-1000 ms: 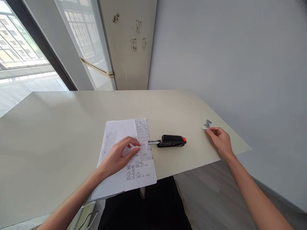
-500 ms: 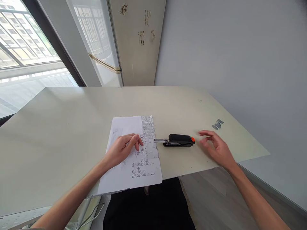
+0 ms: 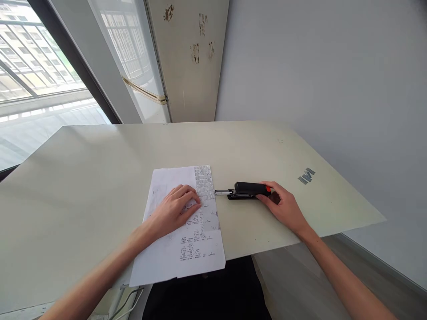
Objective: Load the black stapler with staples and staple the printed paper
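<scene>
Across the middle of the frame spreads a pale table (image 3: 83, 191). At centre lie printed sheets (image 3: 167, 260) under the left hand (image 3: 175, 206), its fingers together; whether they pinch anything cannot be told. Right of centre, the right hand (image 3: 283, 206) clamps thumb and fingers on a black stapler's (image 3: 250, 188) red-tipped end. Farther right lie grey staple strips (image 3: 303, 180).

No wording could be read. Small dark print stood in short rows on the right side of the paper (image 3: 160, 262), from beside the fingers of the left hand (image 3: 176, 205) down toward the near edge, closer set in the lower block, but its characters were too small and blurred to make out.
</scene>
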The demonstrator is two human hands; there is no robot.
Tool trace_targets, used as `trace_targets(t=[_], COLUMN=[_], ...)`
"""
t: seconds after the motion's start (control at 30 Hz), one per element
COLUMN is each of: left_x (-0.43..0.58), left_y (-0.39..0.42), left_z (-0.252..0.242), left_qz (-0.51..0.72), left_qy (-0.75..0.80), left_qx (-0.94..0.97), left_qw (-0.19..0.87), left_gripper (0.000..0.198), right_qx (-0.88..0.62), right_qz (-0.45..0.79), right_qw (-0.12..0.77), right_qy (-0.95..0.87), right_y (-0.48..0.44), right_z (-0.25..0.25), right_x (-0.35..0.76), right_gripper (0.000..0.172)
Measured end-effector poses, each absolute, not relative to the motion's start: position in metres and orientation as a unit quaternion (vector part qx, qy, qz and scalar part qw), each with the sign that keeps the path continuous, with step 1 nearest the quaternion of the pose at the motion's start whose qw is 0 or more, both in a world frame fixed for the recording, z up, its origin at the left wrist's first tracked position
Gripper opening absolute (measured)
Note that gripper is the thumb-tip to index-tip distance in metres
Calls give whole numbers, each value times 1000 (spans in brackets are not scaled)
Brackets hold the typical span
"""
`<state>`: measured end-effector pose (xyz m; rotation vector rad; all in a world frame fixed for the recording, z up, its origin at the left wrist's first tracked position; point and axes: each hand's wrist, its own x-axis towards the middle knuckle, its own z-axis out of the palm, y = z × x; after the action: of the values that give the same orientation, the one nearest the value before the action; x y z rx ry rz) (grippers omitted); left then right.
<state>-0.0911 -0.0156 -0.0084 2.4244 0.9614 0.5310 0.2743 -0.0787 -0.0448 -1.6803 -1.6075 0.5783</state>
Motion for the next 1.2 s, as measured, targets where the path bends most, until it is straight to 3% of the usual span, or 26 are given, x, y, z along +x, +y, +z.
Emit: trace_targets(t=[0.13,0.3,0.53,0.7,0.9,1.2], left_x=[-85,-56,-43,-105,-177,-29], left_y=[-14,-10,-3,-3,-23,3], left_z=[-9,-13,-11,-6,-7,-35], left_qz=[194,184,159,180,87,142], left_qy=[376,448,436,391,332,298], left_qx=[873,836,854,887,927,932], left_qw=[244,258,235,169,153,151], left_gripper=[32,59,50,45,83,74], right_qx=[-667,-664,-663,-657,-644,-614], right_qz=[254,254,242,254,313,306], right_qw=[371,384,388,398,472,548], right_qy=[-594,-590,-593,-588,-514,-478], right_y=[-60,-51,-52,-53,-54,-67], right_z=[-44,-45,-45,-44,-47,-5], right_x=[270,265,264,264,271,262], right_gripper=[54,56,55,51,53,41])
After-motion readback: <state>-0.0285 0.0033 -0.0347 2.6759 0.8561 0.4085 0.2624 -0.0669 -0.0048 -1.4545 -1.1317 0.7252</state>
